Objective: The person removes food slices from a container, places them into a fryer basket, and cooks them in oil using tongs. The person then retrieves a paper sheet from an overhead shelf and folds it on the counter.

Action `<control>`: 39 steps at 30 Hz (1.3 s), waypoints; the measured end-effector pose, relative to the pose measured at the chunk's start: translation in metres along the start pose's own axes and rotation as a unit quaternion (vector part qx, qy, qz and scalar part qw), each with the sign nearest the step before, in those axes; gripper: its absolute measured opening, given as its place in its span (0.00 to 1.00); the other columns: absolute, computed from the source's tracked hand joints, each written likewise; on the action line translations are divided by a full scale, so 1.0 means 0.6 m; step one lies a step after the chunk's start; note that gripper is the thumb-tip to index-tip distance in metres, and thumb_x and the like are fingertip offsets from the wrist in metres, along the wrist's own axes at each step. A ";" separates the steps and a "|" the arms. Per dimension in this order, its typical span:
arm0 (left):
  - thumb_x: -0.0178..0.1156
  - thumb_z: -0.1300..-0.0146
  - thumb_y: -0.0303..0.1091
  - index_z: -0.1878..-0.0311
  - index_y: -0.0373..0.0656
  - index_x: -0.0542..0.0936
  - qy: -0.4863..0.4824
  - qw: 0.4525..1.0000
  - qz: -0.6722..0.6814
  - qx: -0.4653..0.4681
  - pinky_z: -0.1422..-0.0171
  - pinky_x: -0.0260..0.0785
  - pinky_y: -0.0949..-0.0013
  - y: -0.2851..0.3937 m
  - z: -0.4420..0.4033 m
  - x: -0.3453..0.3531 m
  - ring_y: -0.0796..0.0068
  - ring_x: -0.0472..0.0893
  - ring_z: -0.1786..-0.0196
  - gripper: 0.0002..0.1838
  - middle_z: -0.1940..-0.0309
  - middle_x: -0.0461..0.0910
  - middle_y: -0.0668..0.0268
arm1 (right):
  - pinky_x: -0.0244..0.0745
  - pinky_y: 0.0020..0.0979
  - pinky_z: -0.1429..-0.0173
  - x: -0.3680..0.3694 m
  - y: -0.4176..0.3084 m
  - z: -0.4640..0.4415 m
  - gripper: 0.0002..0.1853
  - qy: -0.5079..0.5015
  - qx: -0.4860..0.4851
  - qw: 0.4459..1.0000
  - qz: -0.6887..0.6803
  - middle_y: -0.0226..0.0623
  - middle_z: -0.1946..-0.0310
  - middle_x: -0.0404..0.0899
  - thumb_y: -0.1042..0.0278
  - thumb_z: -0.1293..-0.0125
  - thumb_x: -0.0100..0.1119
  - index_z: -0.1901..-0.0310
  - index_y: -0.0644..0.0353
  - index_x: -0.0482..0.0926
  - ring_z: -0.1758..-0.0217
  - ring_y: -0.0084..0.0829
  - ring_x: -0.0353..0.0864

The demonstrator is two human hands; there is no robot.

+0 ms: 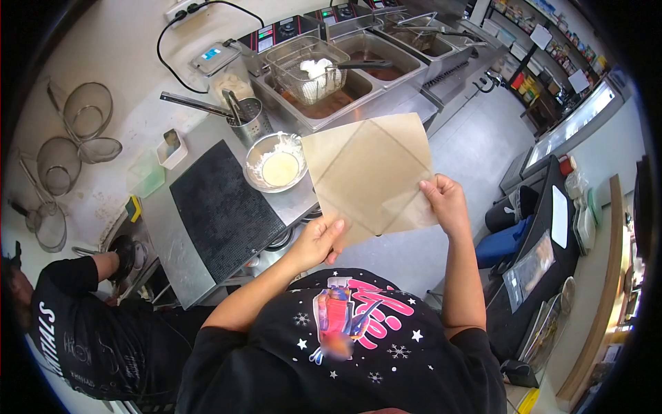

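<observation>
A sheet of brown paper [369, 172] with diamond-shaped crease lines is held up in front of my chest. My left hand [317, 243] grips its lower left corner between thumb and fingers. On the right edge, my right hand [445, 203] pinches the paper, thumb on the near face. Left of the sheet, a metal bowl [253, 176] holds pale yellow batter. Beside it on the steel counter [157, 238] lies a black textured mat [221, 207].
Behind the paper are fryers [376, 90] with a wire basket [279, 62] holding something white. Tongs stand in a perforated metal holder [254, 124]. A co-worker [89, 324] in black is at the left. A dark-topped counter [545, 241] runs along the right.
</observation>
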State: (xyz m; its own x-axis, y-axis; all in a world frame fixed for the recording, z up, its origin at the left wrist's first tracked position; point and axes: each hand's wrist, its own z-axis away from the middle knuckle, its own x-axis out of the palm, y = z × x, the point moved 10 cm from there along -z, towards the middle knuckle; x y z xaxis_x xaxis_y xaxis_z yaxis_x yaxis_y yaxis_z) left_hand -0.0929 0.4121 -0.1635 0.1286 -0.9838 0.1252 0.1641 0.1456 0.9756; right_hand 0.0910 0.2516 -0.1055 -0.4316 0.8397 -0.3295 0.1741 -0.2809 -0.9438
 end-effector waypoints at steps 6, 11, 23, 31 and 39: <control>0.39 0.27 0.45 0.63 0.42 0.71 0.010 1.000 -0.004 -0.011 0.83 0.60 0.79 -0.002 0.002 0.000 0.84 0.68 0.87 0.18 0.84 0.70 0.70 | 0.54 0.22 0.81 -0.004 0.002 0.003 0.16 0.011 -0.011 1.000 0.025 0.21 0.88 0.65 0.65 0.40 0.64 0.81 0.59 0.71 0.85 0.12 0.58; 0.39 0.27 0.45 0.63 0.42 0.72 0.020 1.000 -0.001 -0.021 0.84 0.61 0.78 -0.004 0.003 0.000 0.83 0.68 0.87 0.18 0.84 0.70 0.70 | 0.54 0.22 0.81 -0.017 0.003 0.009 0.16 0.039 -0.010 0.998 0.051 0.20 0.89 0.64 0.64 0.41 0.64 0.81 0.60 0.71 0.85 0.13 0.58; 0.37 0.26 0.43 0.64 0.41 0.71 0.031 0.999 0.014 -0.004 0.84 0.61 0.77 -0.017 -0.003 -0.003 0.81 0.68 0.89 0.18 0.86 0.70 0.68 | 0.67 0.35 0.46 0.089 -0.158 0.126 0.16 0.082 -0.384 0.860 0.325 0.44 0.55 0.75 0.72 0.50 0.63 0.57 0.61 0.75 0.51 0.44 0.73; 0.36 0.26 0.42 0.64 0.41 0.70 0.033 0.999 0.012 -0.011 0.85 0.60 0.77 -0.025 0.002 -0.003 0.81 0.68 0.89 0.17 0.86 0.71 0.67 | 0.70 0.28 0.56 -0.040 0.003 0.032 0.16 0.144 -0.042 0.989 -0.006 0.40 0.61 0.79 0.70 0.40 0.60 0.52 0.65 0.73 0.60 0.26 0.76; 0.38 0.27 0.46 0.64 0.42 0.69 0.026 0.999 0.000 -0.044 0.85 0.62 0.77 -0.030 0.003 -0.004 0.80 0.69 0.88 0.18 0.84 0.71 0.65 | 0.67 0.22 0.70 -0.003 0.034 -0.001 0.09 0.018 0.013 0.999 -0.047 0.28 0.77 0.77 0.67 0.39 0.61 0.70 0.65 0.78 0.75 0.16 0.71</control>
State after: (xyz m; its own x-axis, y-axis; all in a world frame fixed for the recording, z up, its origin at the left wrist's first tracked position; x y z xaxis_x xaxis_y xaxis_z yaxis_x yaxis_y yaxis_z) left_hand -0.0979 0.4117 -0.1808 0.1793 -0.9773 0.1130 0.2488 0.1562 0.9559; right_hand 0.0959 0.2443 -0.1239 -0.4120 0.8791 -0.2396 0.1118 -0.2122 -0.9708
